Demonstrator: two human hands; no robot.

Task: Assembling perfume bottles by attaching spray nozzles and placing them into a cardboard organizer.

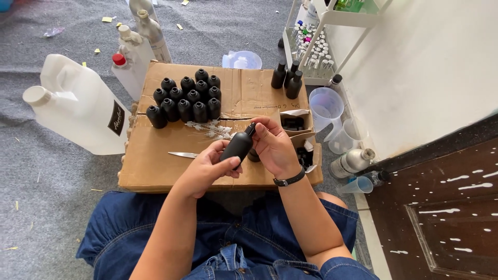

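Left hand (207, 166) grips the black bottle (237, 147); right hand (273, 146) pinches what seems its cap (251, 128). Capped bottles (187, 98) cluster at eleven o'clock on the cardboard box (155, 161).

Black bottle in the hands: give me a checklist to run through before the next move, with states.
1. Left hand holds the black bottle by its body: ok.
2. Right hand fingertips at the bottle's cap end: ok.
3. Cap seated tight: cannot tell.
4. Knife lies apart from both hands on the cardboard: ok.
5. Cluster of black bottles stands upright: ok.
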